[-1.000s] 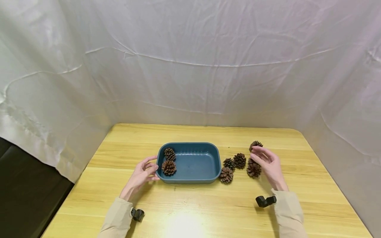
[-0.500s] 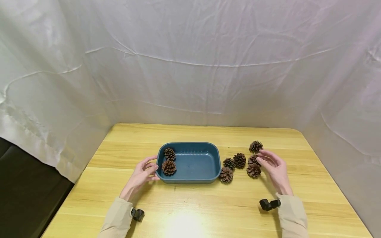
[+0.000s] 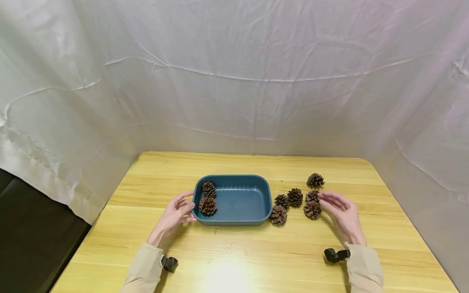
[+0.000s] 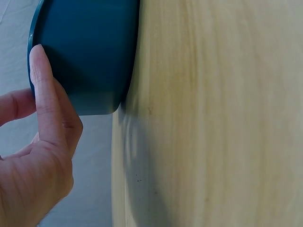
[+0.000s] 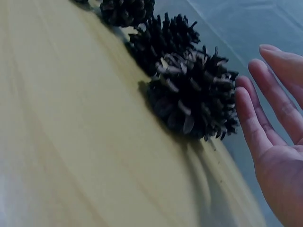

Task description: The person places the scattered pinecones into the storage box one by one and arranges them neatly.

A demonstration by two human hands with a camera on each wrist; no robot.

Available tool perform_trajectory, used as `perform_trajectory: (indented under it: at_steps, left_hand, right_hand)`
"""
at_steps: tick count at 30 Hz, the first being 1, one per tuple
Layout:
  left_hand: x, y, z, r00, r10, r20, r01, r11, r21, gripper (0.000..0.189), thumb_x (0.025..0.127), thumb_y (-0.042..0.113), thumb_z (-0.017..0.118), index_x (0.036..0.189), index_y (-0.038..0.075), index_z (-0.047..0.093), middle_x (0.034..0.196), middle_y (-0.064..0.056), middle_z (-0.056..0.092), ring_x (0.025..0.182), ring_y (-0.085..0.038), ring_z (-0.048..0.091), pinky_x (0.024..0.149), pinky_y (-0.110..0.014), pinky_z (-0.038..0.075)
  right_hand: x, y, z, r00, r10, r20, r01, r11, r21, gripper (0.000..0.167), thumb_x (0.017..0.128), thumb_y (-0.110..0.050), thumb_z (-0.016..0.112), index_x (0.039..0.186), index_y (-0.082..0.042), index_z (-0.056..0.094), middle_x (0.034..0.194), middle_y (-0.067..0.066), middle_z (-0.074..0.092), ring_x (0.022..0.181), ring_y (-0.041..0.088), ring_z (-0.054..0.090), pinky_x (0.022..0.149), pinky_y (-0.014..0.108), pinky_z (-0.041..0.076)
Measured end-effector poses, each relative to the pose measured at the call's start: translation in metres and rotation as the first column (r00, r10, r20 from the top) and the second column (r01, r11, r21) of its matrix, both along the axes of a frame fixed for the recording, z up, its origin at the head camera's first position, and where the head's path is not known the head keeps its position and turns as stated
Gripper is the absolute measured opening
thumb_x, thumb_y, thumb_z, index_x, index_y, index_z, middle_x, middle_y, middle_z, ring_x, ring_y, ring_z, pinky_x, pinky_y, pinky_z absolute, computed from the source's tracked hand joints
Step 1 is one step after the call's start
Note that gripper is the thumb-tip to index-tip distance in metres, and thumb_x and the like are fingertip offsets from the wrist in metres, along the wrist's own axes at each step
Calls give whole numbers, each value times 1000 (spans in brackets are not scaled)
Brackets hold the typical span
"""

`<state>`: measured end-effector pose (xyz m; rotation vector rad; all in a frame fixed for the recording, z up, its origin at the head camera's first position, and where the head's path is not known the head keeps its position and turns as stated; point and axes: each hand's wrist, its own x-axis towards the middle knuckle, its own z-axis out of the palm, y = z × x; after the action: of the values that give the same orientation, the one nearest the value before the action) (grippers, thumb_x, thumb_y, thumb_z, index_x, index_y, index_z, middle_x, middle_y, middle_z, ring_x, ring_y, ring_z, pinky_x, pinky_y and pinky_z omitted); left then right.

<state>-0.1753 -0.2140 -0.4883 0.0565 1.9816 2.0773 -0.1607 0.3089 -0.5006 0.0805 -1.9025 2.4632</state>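
Note:
A dark teal rectangular tub (image 3: 242,223) with rounded corners lies on the table, two pine cones (image 3: 208,206) at its left end. My left hand (image 3: 175,211) holds that end, its thumb (image 4: 45,85) at the rim and other fingers around the wall. My right hand (image 3: 342,213) is beside the right-hand pine cones (image 3: 312,210), fingers slightly bent and nothing held. In the right wrist view its fingertips (image 5: 244,92) come very close to the nearest cone (image 5: 194,97); whether they touch I cannot tell.
Three pine cones (image 3: 279,215) cluster by the tub's right end. Another cone (image 3: 315,180) lies farther back, above the right-hand pair. The wooden table (image 3: 227,252) ends against a pale hanging cloth (image 3: 234,101). A black surface (image 3: 33,236) shows at the left.
My right hand has drawn back from the farthest pine cone, toward me and to the right, uncovering that cone and the one below it. The left hand and tub stay in place.

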Motion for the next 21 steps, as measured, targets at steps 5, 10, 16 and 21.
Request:
perform_trajectory:
  at_steps: [5, 10, 16, 21]
  left_hand:
    - [-1, 0, 0, 1000, 1, 5, -1, 1000, -2, 57, 101, 2, 54, 153, -3, 31, 103, -4, 60, 71, -9, 64, 71, -27, 66]
    - [0, 0, 0, 1000, 3, 10, -3, 1000, -1, 57, 100, 1, 53, 153, -3, 31, 102, -4, 60, 71, -9, 64, 72, -28, 67]
    - [0, -1, 1, 1000, -5, 8, 5, 1000, -4, 57, 101, 2, 54, 153, -3, 30, 102, -3, 59, 71, -9, 64, 73, -29, 67]
    - [0, -1, 1, 1000, -7, 9, 7, 1000, -6, 57, 101, 3, 54, 153, -2, 30, 102, -3, 59, 71, -9, 64, 72, -28, 67]
  right_hand:
    - [1, 3, -5, 1000, 19, 13, -19, 1000, -1, 43, 94, 10, 59, 136, 0, 56, 125, 1, 72, 109, 10, 71, 95, 28, 61]
    - [-1, 5, -8, 1000, 12, -13, -11, 996, 88, 42, 93, 10, 62, 134, 3, 57, 122, -2, 74, 107, 8, 70, 95, 24, 60]
    - [-1, 6, -11, 998, 36, -51, -24, 973, 230, 45, 92, 7, 66, 135, 11, 53, 123, -3, 73, 109, 4, 69, 95, 18, 58]
    - [-2, 9, -13, 995, 83, -57, -61, 947, 316, 47, 91, 5, 67, 135, 12, 52, 127, -6, 71, 111, 2, 67, 96, 16, 57]
